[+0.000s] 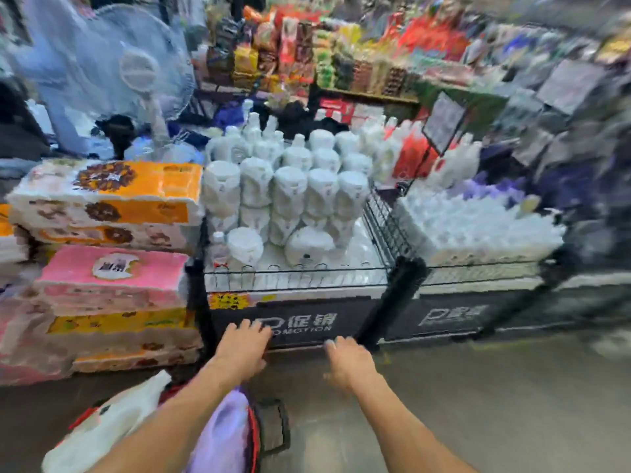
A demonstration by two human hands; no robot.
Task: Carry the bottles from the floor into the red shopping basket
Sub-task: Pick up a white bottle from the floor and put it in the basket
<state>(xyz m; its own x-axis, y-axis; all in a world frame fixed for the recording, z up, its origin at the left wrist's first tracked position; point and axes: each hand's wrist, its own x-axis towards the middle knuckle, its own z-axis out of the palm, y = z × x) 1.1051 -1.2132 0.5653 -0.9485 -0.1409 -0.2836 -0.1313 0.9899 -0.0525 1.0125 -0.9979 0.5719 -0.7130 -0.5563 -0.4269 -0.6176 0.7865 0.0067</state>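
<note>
While they carry nothing, hands: left hand (pixel 240 349) and right hand (pixel 348 361) reach forward, fingers loose, probably freed for another pick.
Carrier: basket (pixel 254 438) on the floor (pixel 478 387), under the left forearm.
Bottles: white bottle (pixel 102 428) and purple bottle (pixel 218 435) lie in the basket, behind both hands, the purple one at its right rim.
Left to fetch: none visible.
</note>
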